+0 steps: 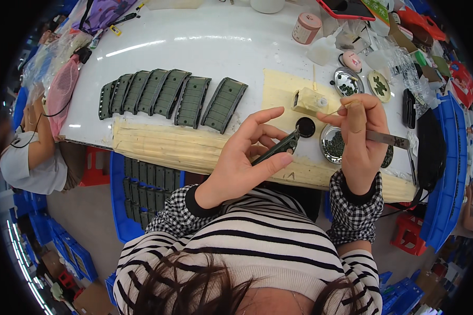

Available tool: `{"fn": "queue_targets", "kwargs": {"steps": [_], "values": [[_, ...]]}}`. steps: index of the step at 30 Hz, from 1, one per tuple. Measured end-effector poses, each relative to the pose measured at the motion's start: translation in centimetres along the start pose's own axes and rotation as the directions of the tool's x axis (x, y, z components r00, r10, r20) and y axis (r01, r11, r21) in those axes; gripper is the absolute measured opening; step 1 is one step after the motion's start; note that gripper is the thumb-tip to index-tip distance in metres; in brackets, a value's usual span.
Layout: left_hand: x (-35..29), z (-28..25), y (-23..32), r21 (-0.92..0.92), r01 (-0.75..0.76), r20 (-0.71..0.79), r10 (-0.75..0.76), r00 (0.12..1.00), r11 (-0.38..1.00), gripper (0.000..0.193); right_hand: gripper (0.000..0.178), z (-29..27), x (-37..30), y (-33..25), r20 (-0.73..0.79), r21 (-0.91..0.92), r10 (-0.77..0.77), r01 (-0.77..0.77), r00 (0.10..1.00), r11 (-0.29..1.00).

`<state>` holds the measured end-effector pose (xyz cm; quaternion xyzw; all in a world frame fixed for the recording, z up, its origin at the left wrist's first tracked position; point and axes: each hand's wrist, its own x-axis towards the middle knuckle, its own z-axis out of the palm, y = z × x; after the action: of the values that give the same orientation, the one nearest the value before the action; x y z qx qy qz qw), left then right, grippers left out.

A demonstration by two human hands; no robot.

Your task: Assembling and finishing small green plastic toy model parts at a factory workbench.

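The left hand (244,157) pinches a dark green strip (276,148) between thumb and fingers, its long axis rising right toward the right hand (360,134). That hand's fingers grip tweezers (386,138) and a thin stick (335,111), above the bench (194,47).

dark green panels (173,97) | white table (210,47) | blue crate (118,210) | pink jar (306,28)

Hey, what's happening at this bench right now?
A person at a white table holds a dark green curved part in the left hand. The right hand grips metal tweezers and a thin stick. A row of similar green parts lies on the table, beside small metal dishes of tiny dark pieces.
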<state>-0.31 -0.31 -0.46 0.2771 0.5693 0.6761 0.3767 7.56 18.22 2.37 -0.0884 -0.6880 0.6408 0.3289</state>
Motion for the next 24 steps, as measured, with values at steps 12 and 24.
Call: {"fn": "queue_targets", "kwargs": {"steps": [12,24], "values": [[0.3,-0.9,-2.1,-0.451,0.057,0.212,0.045,0.976,0.891,0.057,0.011,-1.4,1.6,1.8,0.162,-0.72,-0.179,0.24,0.97,0.651],[0.3,-0.5,-1.9,-0.535,0.062,0.2,0.054,0.978,0.843,0.051,0.026,-2.5,0.3,-0.7,0.075,-0.746,-0.249,0.22,0.966,0.629]]}}
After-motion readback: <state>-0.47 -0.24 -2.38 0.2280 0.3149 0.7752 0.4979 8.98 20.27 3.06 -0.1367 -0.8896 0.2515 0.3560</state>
